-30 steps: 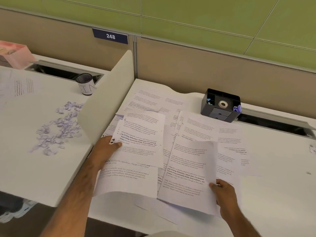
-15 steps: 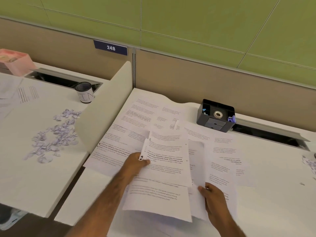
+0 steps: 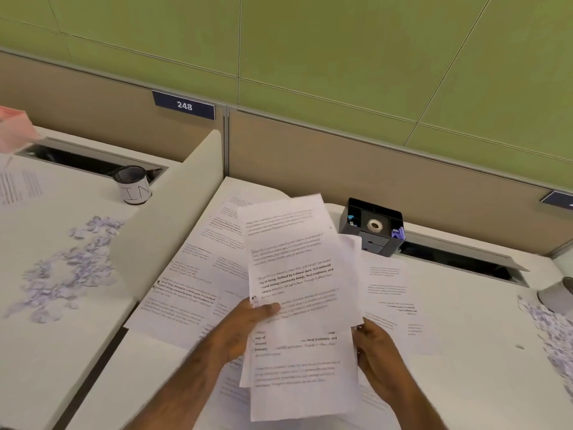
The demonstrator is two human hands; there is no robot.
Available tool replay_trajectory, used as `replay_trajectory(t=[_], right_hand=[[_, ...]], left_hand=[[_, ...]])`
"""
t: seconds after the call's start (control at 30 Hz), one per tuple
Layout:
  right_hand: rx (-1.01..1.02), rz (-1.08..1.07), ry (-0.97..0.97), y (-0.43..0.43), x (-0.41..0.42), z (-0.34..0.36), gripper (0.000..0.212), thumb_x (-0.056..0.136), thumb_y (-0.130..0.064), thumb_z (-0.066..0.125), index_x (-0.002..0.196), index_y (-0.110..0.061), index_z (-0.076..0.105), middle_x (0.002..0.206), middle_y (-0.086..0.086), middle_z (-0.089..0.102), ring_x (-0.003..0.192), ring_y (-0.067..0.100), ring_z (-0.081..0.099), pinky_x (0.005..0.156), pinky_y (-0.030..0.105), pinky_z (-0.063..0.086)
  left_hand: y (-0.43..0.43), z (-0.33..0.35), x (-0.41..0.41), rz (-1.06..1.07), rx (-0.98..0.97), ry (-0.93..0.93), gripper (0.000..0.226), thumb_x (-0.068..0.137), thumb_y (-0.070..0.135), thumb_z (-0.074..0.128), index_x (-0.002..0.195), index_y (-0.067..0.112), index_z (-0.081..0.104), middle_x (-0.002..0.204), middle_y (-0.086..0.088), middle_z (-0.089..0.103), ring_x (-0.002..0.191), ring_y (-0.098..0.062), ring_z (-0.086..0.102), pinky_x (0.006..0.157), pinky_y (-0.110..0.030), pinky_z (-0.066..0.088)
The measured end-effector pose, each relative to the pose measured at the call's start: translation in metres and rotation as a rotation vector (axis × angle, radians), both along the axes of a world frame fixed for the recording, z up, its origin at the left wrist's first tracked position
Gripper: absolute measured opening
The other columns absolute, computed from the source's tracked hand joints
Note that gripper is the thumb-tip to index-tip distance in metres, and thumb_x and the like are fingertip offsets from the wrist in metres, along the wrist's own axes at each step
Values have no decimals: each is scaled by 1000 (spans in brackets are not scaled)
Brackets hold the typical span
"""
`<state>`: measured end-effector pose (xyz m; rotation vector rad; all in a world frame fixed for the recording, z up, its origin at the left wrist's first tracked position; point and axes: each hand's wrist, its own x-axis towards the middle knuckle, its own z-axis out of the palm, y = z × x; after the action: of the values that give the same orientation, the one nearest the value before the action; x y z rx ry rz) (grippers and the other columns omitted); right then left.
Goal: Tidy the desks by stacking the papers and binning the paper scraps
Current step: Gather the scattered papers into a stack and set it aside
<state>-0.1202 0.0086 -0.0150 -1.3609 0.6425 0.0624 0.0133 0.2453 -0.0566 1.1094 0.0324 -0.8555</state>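
I hold a loose bundle of printed papers (image 3: 297, 274) raised above the right desk (image 3: 477, 361). My left hand (image 3: 248, 324) grips the bundle's left edge with the thumb on top. Against its right edge rests my right hand (image 3: 376, 352), fingers behind the sheets. More printed sheets (image 3: 198, 283) lie spread flat on the desk under and around the bundle, some to the right (image 3: 393, 293). A pile of pale purple paper scraps (image 3: 68, 268) covers the left desk. Further scraps (image 3: 552, 330) lie at the far right edge.
A white divider panel (image 3: 167, 225) stands between the two desks. A black desk organiser (image 3: 372, 226) with a tape roll sits at the back. On the left desk stand a mesh cup (image 3: 133, 184) and a pink box (image 3: 14, 128). A pale cup (image 3: 558, 293) shows at the right.
Both hands have drawn the separate sheets together into one bundle and lifted it off the desk. The camera has tilted and shifted right, bringing the right-hand scraps into view.
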Motion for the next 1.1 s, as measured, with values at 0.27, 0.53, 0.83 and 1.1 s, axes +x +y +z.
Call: replay_trajectory(t=[0.27, 0.53, 0.83, 1.1], right_hand=[[23, -184, -42, -17, 36, 20, 46, 108, -44, 33, 125, -15, 65, 117, 13, 74, 110, 38, 68, 97, 56, 53], [-524, -227, -96, -11, 67, 32, 15, 101, -12, 57, 94, -15, 70, 92, 1, 76, 90, 25, 73, 83, 44, 62], [-737, -172, 58, 1, 62, 8, 18, 103, -20, 52, 90, -17, 65, 93, 0, 69, 89, 23, 64, 73, 34, 50], [-261, 15, 6, -14, 67, 32, 27, 98, -32, 64, 124, -26, 62, 112, -2, 76, 104, 23, 72, 93, 47, 57]], left_hand=[[-22, 25, 0, 181, 277, -274, 18, 96, 18, 69, 107, 32, 67, 110, 8, 76, 98, -11, 73, 83, -29, 60], [-27, 43, 3, 298, 238, -442, 35, 96, 8, 67, 96, 43, 62, 87, 34, 70, 85, 10, 68, 69, -10, 54], [-21, 40, 8, 357, 240, -317, 24, 95, 11, 69, 102, 35, 68, 98, 18, 76, 91, -3, 73, 74, -22, 58], [-11, 44, 18, 299, 273, -364, 23, 97, 13, 67, 109, 32, 68, 108, 11, 76, 101, -11, 72, 78, -24, 59]])
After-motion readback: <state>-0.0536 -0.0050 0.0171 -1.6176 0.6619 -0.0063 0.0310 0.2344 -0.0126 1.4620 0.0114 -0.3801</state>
